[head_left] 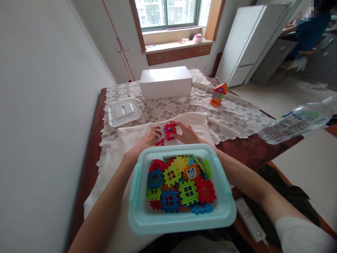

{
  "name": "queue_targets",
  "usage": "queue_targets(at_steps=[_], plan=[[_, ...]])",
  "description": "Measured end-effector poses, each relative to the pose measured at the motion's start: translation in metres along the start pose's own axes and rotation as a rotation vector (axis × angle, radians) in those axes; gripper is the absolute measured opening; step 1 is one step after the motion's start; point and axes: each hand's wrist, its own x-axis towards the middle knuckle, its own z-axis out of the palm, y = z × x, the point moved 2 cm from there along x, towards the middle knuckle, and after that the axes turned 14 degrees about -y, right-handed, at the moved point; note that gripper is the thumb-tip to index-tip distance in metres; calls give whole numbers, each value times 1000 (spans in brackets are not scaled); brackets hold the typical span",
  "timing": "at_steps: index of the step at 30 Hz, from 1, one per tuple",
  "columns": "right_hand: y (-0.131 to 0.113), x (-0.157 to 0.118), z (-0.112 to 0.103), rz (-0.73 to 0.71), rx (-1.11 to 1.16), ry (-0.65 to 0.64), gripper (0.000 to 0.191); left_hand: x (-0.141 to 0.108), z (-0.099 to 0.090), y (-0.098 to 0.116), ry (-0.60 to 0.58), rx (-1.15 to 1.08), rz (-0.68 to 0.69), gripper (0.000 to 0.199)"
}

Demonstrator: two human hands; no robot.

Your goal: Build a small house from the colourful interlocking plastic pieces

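Observation:
My right hand (pixel 185 133) grips a red interlocking plastic block assembly (pixel 170 131) between thumb and fingers, with a bit of blue showing at its side. My left hand (pixel 153 136) is just left of it, fingers bent and apart, with nothing visible between them. Below those fingertips a small red notched piece (pixel 160 142) lies on the white cloth (pixel 123 140). Close in front of me, between my forearms, stands a light-blue tub (pixel 181 225) filled with several red, blue, green, yellow and orange window-patterned blocks (pixel 188 192).
A clear lid (pixel 124 111) lies at the left, beside a white box (pixel 165 84). At the right are a small block house (pixel 219 94) and a tilted plastic bottle (pixel 295 121) at the table's edge. A power strip (pixel 250 218) is lower right. Another person (pixel 308 35) sits far right.

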Motion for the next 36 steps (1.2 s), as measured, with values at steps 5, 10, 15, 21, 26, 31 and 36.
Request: queue_targets(at_steps=[5,10,15,21,26,31,36], plan=[[2,0,3,11,-3,10,60,-8,-2,16,1,155,-24,32],[6,1,5,9,-9,33,58,-6,-4,13,-90,208,-71,25],[8,1,5,9,-14,33,60,-9,-8,7,-156,175,-81,34],[7,1,6,18,-5,36,61,-10,-17,12,-89,155,-96,24],[6,1,6,17,13,32,60,-6,-21,8,-47,148,-63,28],[6,2,1,20,52,52,60,-2,-20,0,-72,111,-117,24],[14,3,-5,63,110,148,56,1,-24,-4,-4,-55,-52,37]])
